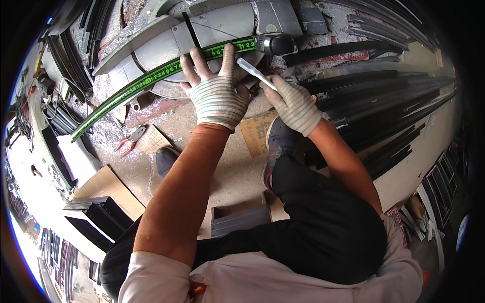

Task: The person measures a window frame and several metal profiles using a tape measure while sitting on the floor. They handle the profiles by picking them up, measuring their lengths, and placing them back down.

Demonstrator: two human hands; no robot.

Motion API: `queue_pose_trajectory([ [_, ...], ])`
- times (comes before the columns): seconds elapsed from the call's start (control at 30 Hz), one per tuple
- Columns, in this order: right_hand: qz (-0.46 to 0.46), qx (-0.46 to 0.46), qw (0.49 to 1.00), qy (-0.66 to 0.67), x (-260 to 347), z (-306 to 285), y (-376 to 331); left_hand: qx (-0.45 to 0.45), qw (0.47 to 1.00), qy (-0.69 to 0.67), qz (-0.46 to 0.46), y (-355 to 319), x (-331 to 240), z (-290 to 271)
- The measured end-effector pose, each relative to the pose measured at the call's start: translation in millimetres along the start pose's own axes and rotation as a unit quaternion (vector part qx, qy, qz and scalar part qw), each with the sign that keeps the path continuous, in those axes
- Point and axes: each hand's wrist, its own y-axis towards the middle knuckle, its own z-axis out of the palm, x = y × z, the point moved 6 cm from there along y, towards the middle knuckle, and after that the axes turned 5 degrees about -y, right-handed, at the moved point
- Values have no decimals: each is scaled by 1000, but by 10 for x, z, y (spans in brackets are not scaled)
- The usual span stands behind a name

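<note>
A tape measure lies pulled out across a grey metal saw base [222,28], its bright green blade [151,74] curving down to the left. The black and silver case [275,44] sits at the blade's right end. My left hand [218,96], in a white glove with green stripes, presses on the blade with fingers spread, near the case. In my gloved right hand [293,103] a white pen [255,72] is pinched, its far end pointing up-left at the blade, just right of my left fingertips. Whether the pen touches the blade I cannot tell.
Red-handled pliers [132,140] lie on the floor at left, by a cardboard piece. Long dark metal profiles [374,111] are stacked at right. Metal shavings litter the floor around the saw base. A cardboard sheet [111,189] and dark profile offcuts [96,222] lie lower left.
</note>
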Motion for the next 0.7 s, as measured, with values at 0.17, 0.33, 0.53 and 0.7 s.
queue_pose_trajectory([
  [0.17,7,35,990,-138,-222,-172,-136,7,1000,-8,-5,12,3,2],
  [0.33,-65,84,965,-241,241,-226,46,8,1000,-8,-13,10,5,11],
  [0.53,-111,133,934,-314,513,-367,222,18,999,-5,-26,18,23,31],
  [0.7,-180,86,931,-304,687,-338,196,21,999,1,-24,24,25,67],
])
